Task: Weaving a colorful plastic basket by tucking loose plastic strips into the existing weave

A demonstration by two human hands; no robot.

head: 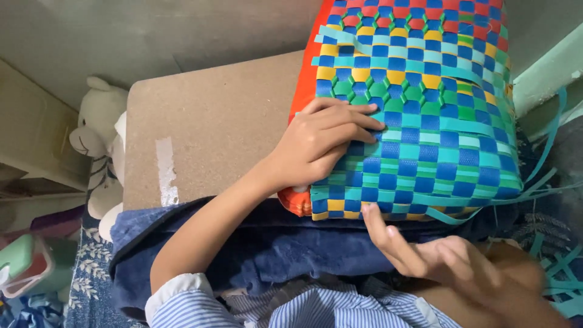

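Grey floor beyond; at far left a white plush toy [100, 136] beside a brown board [212, 127] with a strip of white tape [166, 171], dark blue cloth [255, 243] draped below. On the board's right part, a woven basket [425, 121] of blue, teal, green and yellow straps. Left hand [319, 146] flat on the weave, fingers spread, clamped on nothing. Right hand [437, 255] just below the basket's near edge, loosely open, one fingertip touching it. Loose teal strips [549, 136] trailing at far right.
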